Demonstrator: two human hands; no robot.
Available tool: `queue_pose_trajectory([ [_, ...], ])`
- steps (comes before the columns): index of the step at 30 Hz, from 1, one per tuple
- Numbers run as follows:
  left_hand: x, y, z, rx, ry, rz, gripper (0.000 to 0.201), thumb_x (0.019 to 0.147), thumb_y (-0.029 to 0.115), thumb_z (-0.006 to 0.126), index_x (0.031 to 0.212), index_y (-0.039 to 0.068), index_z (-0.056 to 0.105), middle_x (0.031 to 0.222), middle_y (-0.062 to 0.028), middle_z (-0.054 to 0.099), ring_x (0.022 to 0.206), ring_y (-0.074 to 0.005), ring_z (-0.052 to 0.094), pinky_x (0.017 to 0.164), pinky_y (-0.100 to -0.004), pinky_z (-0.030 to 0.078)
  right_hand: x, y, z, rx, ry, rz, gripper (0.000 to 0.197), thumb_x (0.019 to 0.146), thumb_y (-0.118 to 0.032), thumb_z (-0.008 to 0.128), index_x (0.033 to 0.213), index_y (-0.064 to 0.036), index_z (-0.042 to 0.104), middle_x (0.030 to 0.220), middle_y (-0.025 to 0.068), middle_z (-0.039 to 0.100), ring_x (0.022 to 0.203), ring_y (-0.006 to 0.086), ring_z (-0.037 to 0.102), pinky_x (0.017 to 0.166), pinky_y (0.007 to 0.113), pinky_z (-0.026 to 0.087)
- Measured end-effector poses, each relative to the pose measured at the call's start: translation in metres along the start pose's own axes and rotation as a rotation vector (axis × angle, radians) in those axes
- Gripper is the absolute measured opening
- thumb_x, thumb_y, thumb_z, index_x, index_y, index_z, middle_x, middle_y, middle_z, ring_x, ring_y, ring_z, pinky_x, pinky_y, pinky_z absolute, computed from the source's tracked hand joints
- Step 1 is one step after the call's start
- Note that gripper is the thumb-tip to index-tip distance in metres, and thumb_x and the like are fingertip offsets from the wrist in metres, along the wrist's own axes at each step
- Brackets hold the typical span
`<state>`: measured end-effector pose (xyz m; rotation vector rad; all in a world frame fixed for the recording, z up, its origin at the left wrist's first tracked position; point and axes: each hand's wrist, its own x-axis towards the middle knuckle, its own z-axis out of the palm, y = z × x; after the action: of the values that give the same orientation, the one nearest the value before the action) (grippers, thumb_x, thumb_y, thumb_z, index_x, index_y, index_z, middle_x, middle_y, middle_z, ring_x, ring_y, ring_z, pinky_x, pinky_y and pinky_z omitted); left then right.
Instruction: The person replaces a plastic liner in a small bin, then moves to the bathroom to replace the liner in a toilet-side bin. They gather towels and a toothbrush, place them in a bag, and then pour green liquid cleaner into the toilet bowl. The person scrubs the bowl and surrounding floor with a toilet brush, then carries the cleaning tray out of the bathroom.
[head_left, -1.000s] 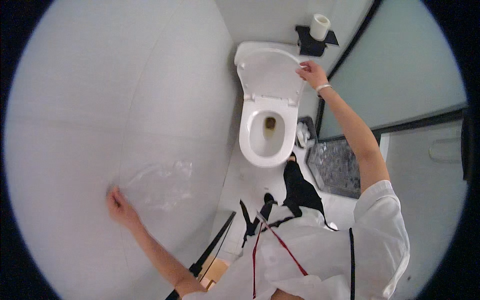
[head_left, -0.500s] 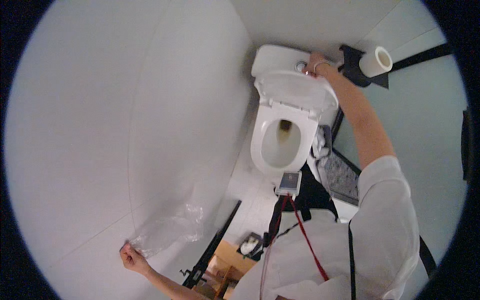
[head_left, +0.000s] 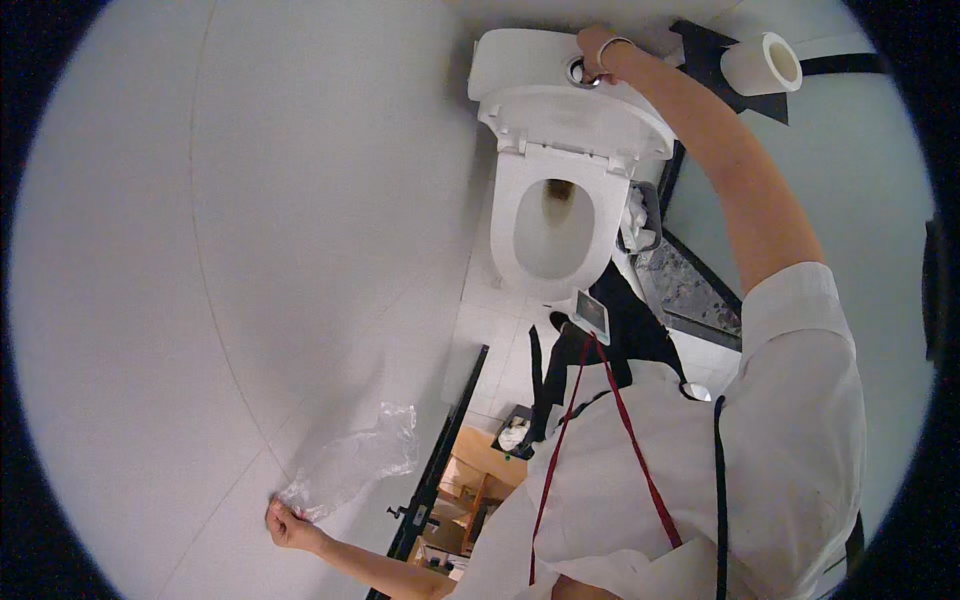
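My left hand (head_left: pixel 290 524), stretched out at the lower left, is closed in a pinch on one edge of a clear plastic bag (head_left: pixel 355 460). The bag hangs loose and crumpled beside the wall. My right hand (head_left: pixel 597 56) reaches up to the top of the white toilet's cistern (head_left: pixel 515 62). Its fingers are bent and closed at the round chrome flush button (head_left: pixel 577 72), covering the button's right side. Below, the toilet lid (head_left: pixel 570 120) is raised against the cistern. The seat (head_left: pixel 507 215) is down around the bowl, where a brown stain (head_left: pixel 560 190) shows at the back.
A white paper roll (head_left: pixel 755 66) sits on a black holder at the upper right. Beside the toilet stands a grey bin (head_left: pixel 650 215) with crumpled white paper. A black-edged door (head_left: pixel 437 470) is at the lower middle. A small device (head_left: pixel 591 314) hangs from a red lanyard.
The toilet now appears higher in the picture. My right hand's fingers have shifted further over the flush button. My left hand still pinches the plastic bag, slightly further right.
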<state>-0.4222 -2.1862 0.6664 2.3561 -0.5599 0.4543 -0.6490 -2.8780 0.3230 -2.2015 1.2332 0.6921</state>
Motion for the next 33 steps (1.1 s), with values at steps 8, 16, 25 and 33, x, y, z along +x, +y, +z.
queue_pose_trajectory([
  [8, 0.006, -0.001, 0.000, 0.047, 0.021, -0.096, 0.014, 0.085, 0.014, 0.062, 0.083, 0.001, 0.066, 0.065, 0.0032, 0.052, 0.053, -0.0039, 0.038, 0.041, -0.0189, 0.026, 0.006, 0.000, 0.001, -0.039, 0.043, -0.045, 0.028, 0.069, -0.014, 0.077, 0.083, 0.0046, 0.062, 0.069, 0.0182, 0.064, 0.055, 0.0274, 0.064, 0.048, 0.038, 0.053],
  [16, 0.011, 0.000, 0.000, 0.042, -0.012, -0.072, 0.017, 0.085, 0.016, 0.063, 0.081, 0.001, 0.067, 0.058, 0.0058, 0.044, 0.049, -0.0026, 0.032, 0.040, -0.0193, 0.024, 0.016, 0.000, 0.001, 0.017, -0.009, -0.040, 0.028, 0.068, -0.011, 0.075, 0.082, 0.0089, 0.060, 0.069, 0.0180, 0.064, 0.054, 0.0281, 0.065, 0.047, 0.038, 0.055],
  [25, 0.011, -0.005, 0.001, -0.003, -0.022, -0.121, 0.019, 0.086, 0.017, 0.062, 0.076, 0.002, 0.064, 0.057, 0.0051, 0.043, 0.048, -0.0030, 0.031, 0.039, -0.0186, 0.023, 0.041, 0.008, 0.012, -0.088, 0.070, -0.042, 0.034, 0.067, -0.015, 0.078, 0.088, 0.0066, 0.063, 0.074, 0.0169, 0.066, 0.060, 0.0266, 0.066, 0.052, 0.038, 0.055],
  [33, 0.015, -0.014, -0.007, -0.019, -0.063, -0.150, 0.015, 0.086, 0.014, 0.063, 0.078, 0.001, 0.064, 0.060, 0.0040, 0.048, 0.051, -0.0034, 0.036, 0.041, -0.0178, 0.025, 0.041, 0.007, 0.014, -0.086, 0.140, -0.039, 0.034, 0.067, -0.013, 0.079, 0.093, 0.0037, 0.064, 0.079, 0.0142, 0.067, 0.069, 0.0257, 0.066, 0.055, 0.039, 0.056],
])
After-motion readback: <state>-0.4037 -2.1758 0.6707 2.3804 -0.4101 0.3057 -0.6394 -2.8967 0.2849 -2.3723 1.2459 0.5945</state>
